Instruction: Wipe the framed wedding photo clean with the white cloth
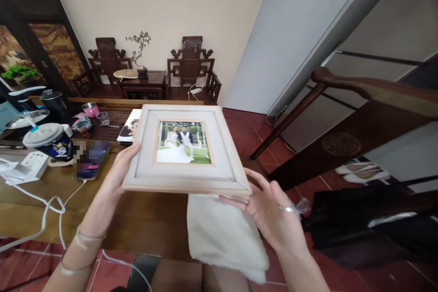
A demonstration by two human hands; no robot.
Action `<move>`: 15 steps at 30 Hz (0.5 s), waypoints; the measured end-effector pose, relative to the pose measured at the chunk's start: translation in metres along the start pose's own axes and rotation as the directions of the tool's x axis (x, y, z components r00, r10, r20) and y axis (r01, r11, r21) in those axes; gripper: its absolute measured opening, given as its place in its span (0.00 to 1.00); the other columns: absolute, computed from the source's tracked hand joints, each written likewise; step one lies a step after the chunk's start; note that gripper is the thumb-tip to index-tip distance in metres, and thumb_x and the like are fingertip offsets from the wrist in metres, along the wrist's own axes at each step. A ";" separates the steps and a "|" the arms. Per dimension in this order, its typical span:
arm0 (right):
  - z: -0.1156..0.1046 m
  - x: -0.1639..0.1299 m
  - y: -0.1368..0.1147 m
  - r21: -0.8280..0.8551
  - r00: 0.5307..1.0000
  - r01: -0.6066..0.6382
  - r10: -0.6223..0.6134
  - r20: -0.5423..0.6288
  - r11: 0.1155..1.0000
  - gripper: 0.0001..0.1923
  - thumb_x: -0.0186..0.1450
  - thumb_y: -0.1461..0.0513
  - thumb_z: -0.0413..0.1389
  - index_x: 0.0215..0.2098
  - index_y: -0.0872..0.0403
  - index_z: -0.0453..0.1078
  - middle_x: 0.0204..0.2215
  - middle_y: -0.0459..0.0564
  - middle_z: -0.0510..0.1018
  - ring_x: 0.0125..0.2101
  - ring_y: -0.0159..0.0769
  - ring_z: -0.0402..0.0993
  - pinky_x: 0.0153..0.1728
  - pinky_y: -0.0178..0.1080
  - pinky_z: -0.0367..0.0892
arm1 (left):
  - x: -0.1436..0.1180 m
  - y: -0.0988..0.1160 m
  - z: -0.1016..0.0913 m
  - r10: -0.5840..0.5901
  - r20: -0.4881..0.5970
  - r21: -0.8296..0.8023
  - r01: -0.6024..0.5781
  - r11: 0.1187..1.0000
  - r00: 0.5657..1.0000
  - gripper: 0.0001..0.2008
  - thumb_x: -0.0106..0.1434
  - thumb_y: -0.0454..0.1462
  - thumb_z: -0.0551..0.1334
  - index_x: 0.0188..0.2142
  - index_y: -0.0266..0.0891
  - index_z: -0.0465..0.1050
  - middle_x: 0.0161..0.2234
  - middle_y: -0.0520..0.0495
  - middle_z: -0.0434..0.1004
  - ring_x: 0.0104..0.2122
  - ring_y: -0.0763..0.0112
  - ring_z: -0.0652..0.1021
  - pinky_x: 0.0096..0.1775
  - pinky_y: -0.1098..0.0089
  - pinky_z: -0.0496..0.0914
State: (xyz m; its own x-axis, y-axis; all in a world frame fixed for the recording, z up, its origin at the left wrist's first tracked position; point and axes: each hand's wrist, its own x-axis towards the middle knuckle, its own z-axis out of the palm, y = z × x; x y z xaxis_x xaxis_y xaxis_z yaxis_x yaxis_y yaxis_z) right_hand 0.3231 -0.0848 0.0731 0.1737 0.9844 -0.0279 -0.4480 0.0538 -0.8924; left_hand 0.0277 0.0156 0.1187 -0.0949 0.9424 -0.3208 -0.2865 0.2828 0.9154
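A whitish wooden picture frame [143,157] with a small photo of two people in its middle is held up over the table's near edge, tilted so its front faces me. My left hand [121,166] grips its left side, the fingers hidden behind it. At the lower right corner, my right hand [265,198] has its fingers under and behind the frame, the thumb standing off it. Below the frame, a cream cloth [222,232] hangs over the table's front edge, close to my right hand.
On the wooden table [143,219] to the left are a phone [94,162], a lidded cup [51,141], a power strip [29,169] with white cables, a pink mug [91,109] and a clear cup [103,118]. A wooden chair [328,141] stands close on the right.
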 end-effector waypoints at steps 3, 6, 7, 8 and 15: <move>0.001 0.018 0.000 0.040 0.986 -0.066 0.072 -0.151 0.997 0.25 0.51 0.54 0.69 0.46 0.47 0.72 0.42 0.48 0.81 0.36 0.43 0.80 0.36 0.47 0.79 | 0.016 -0.007 0.034 0.029 0.072 0.033 -0.031 0.999 0.997 0.13 0.55 0.40 0.69 0.37 0.33 0.79 0.30 0.43 0.83 0.33 0.59 0.82 0.32 0.72 0.74; -0.010 0.030 0.004 0.057 0.952 -0.059 0.074 -0.296 0.997 0.23 0.46 0.63 0.70 0.40 0.51 0.73 0.35 0.47 0.82 0.33 0.41 0.80 0.35 0.45 0.79 | 0.028 -0.017 0.061 0.005 0.171 0.039 -0.012 0.999 0.985 0.13 0.56 0.39 0.69 0.38 0.33 0.78 0.32 0.43 0.83 0.36 0.59 0.82 0.38 0.70 0.74; -0.016 0.033 0.004 0.069 0.943 -0.051 0.071 -0.326 0.996 0.21 0.46 0.63 0.69 0.38 0.52 0.73 0.33 0.47 0.82 0.33 0.41 0.80 0.35 0.46 0.79 | 0.032 -0.021 0.067 -0.004 0.214 0.029 -0.002 1.000 0.977 0.13 0.57 0.40 0.68 0.40 0.34 0.77 0.34 0.43 0.83 0.37 0.59 0.81 0.40 0.69 0.73; -0.022 0.035 0.004 0.077 0.934 -0.036 0.061 -0.352 0.996 0.19 0.46 0.64 0.69 0.37 0.53 0.73 0.33 0.47 0.81 0.33 0.41 0.80 0.36 0.46 0.79 | 0.037 -0.025 0.071 -0.027 0.253 0.007 0.026 1.000 0.967 0.14 0.59 0.40 0.68 0.42 0.34 0.77 0.36 0.42 0.83 0.39 0.59 0.81 0.43 0.68 0.73; -0.065 0.039 -0.009 -0.004 0.844 0.065 -0.058 -0.533 0.998 0.13 0.48 0.64 0.66 0.32 0.53 0.73 0.34 0.49 0.81 0.39 0.43 0.78 0.39 0.48 0.78 | 0.090 -0.059 0.081 -0.396 0.302 -0.186 0.461 0.867 0.867 0.20 0.66 0.39 0.58 0.54 0.31 0.65 0.49 0.31 0.74 0.47 0.57 0.78 0.46 0.60 0.74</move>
State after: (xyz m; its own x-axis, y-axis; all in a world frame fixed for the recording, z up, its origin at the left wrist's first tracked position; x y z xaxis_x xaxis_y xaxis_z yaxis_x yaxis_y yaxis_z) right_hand 0.3913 -0.0583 0.0509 0.6403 0.7382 -0.2123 -0.4319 0.1174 -0.8943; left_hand 0.1135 0.0986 0.0553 0.3194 0.7591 -0.5673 -0.4700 0.6467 0.6007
